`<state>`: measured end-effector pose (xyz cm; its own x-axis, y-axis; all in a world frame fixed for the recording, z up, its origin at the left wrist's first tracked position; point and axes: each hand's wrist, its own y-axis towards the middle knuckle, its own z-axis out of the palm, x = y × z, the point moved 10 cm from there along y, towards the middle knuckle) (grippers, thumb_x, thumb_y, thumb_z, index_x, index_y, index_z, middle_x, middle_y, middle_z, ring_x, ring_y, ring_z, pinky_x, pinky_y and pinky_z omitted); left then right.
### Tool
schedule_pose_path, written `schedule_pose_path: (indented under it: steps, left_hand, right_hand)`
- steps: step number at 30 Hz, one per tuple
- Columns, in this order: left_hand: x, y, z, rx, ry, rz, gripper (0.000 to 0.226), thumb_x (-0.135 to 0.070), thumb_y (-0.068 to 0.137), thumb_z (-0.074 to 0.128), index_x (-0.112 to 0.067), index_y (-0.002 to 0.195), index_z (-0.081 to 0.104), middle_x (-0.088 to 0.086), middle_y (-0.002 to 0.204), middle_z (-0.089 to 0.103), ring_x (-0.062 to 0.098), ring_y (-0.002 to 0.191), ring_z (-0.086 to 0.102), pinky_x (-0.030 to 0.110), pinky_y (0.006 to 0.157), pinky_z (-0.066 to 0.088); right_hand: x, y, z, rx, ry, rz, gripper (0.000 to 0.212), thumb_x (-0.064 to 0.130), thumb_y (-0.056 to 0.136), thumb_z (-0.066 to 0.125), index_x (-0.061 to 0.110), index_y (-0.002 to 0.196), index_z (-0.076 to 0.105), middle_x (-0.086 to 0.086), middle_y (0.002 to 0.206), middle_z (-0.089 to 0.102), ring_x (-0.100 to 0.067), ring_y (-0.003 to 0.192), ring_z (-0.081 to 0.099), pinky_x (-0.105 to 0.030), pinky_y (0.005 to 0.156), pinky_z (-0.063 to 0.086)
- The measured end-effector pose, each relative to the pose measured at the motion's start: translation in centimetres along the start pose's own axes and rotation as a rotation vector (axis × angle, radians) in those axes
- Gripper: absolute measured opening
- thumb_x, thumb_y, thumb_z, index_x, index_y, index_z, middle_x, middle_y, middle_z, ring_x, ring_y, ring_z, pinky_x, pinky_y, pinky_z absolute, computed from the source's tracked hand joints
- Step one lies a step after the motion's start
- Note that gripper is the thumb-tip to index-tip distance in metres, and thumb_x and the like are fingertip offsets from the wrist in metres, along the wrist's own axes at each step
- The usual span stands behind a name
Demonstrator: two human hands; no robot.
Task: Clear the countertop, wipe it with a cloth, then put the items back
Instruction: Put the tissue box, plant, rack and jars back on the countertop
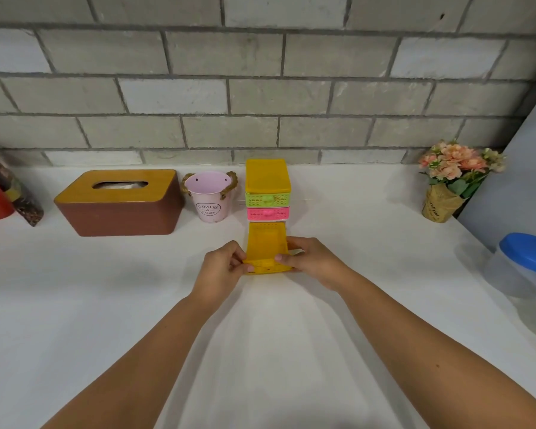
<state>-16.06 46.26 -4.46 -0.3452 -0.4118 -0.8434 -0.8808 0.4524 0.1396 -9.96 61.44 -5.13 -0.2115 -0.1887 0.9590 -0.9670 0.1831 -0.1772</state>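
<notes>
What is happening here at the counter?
A person grips the yellow drawer at its front, the left hand on one corner and the right hand on the other. The drawer sticks far out of the bottom of the drawer unit. A tissue box, pink bucket and flowers stand by the wall.

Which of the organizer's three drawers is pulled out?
The yellow bottom drawer, gripped at its front by the left hand and right hand; the green drawer and pink drawer above it sit closed.
</notes>
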Motion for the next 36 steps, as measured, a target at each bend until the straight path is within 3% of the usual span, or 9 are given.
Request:
schedule_pose_path:
  steps: [5,9,12,15,20,25,29,31,36]
  left_hand:
    - [-0.1,-0.2,0.4,-0.007,0.045,0.054,0.029,-0.003,0.078,0.071,-0.022,0.071,0.05,0.009,0.072,0.062,0.019,0.067,0.058,0.013,0.061,0.043]
    - [-0.2,0.2,0.7,0.021,0.069,0.059,0.032,-0.002,0.078,0.071,-0.025,0.07,0.05,0.003,0.068,0.058,0.019,0.067,0.058,0.014,0.063,0.043]
    - [-0.6,0.6,1.5,0.061,0.065,0.055,0.022,-0.003,0.075,0.073,-0.014,0.078,0.054,0.003,0.07,0.059,0.011,0.064,0.057,0.01,0.062,0.043]
    - [-1.0,1.0,2.0,0.069,0.099,0.08,0.021,-0.003,0.075,0.073,-0.012,0.078,0.055,0.001,0.069,0.057,0.009,0.062,0.056,0.009,0.059,0.04]
    - [-0.9,1.2,2.3,0.098,0.176,0.139,0.02,-0.003,0.079,0.069,-0.014,0.078,0.052,0.001,0.071,0.055,0.012,0.065,0.052,0.009,0.06,0.037]
    - [-0.2,2.3,1.8,0.056,0.164,0.101,0.018,0.0,0.081,0.066,-0.012,0.082,0.052,0.007,0.083,0.058,0.02,0.074,0.055,0.017,0.066,0.04]
    - [0.7,3.9,0.8,-0.033,0.163,0.015,0.015,-0.001,0.082,0.065,-0.012,0.085,0.055,0.009,0.088,0.061,0.022,0.079,0.059,0.022,0.071,0.041]
    - [1.2,4.7,0.3,-0.079,0.151,-0.025,0.015,-0.002,0.083,0.064,-0.007,0.096,0.06,0.01,0.094,0.062,0.022,0.078,0.058,0.022,0.07,0.04]
    - [1.4,6.4,0.4,-0.053,0.138,-0.055,0.044,-0.01,0.084,0.066,-0.003,0.126,0.054,0.013,0.118,0.062,0.026,0.086,0.061,0.028,0.081,0.043]
  right_hand:
    - [0.2,0.1,-0.3,-0.015,0.028,-0.054,0.044,-0.001,0.085,0.062,0.006,0.128,0.053,-0.003,0.111,0.061,-0.008,0.088,0.061,-0.011,0.074,0.052]
    - [0.1,0.7,-0.3,0.0,-0.117,-0.054,0.048,0.001,0.081,0.068,0.012,0.126,0.056,-0.006,0.112,0.064,-0.019,0.099,0.061,-0.026,0.089,0.051]
    - [0.4,1.6,-1.0,-0.045,-0.33,-0.05,0.052,0.006,0.074,0.074,0.014,0.123,0.059,-0.01,0.106,0.065,-0.025,0.099,0.062,-0.041,0.094,0.049]
    - [1.0,2.2,-1.5,-0.068,-0.432,-0.06,0.05,0.009,0.073,0.076,0.013,0.122,0.062,-0.009,0.092,0.062,-0.021,0.084,0.057,-0.037,0.085,0.049]
    - [0.5,2.4,-1.9,-0.086,-0.491,-0.041,0.05,0.013,0.074,0.077,0.011,0.122,0.061,-0.007,0.085,0.059,-0.018,0.076,0.053,-0.024,0.073,0.041]
    - [0.1,2.6,-2.1,-0.11,-0.493,-0.047,0.048,0.013,0.08,0.072,0.012,0.126,0.059,-0.005,0.089,0.058,-0.016,0.08,0.054,-0.021,0.074,0.038]
    - [0.6,3.5,-2.5,-0.182,-0.489,-0.064,0.048,0.012,0.082,0.069,0.009,0.127,0.056,-0.017,0.101,0.067,-0.021,0.087,0.059,-0.021,0.074,0.039]
    - [0.9,4.1,-2.9,-0.225,-0.486,-0.076,0.054,0.013,0.081,0.07,0.007,0.131,0.051,-0.019,0.108,0.065,-0.029,0.099,0.062,-0.023,0.077,0.04]
    - [1.2,5.6,-3.7,-0.263,-0.536,-0.086,0.066,0.016,0.08,0.072,0.006,0.138,0.042,-0.02,0.129,0.052,-0.034,0.111,0.057,-0.032,0.094,0.039]
